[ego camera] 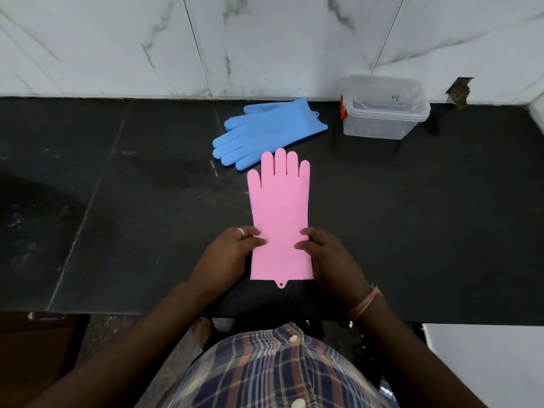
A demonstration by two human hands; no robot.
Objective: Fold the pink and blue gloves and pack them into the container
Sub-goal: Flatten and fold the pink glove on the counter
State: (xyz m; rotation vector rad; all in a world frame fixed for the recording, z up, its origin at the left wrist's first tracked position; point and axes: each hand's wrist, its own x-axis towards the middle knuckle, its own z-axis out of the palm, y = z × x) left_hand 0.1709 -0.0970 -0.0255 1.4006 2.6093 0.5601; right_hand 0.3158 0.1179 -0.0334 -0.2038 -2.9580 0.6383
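Note:
A pink glove lies flat on the black counter, fingers pointing away from me, cuff near the front edge. My left hand rests on the cuff's left edge and my right hand on its right edge, fingertips pressing on the glove. A blue glove lies flat beyond it, fingers pointing toward the near left, almost touching the pink fingertips. A clear plastic container with an orange clip stands open and empty at the back right.
The black stone counter runs wall to wall, backed by a white marble wall. Its front edge lies just below my wrists. A dark hole marks the wall right of the container.

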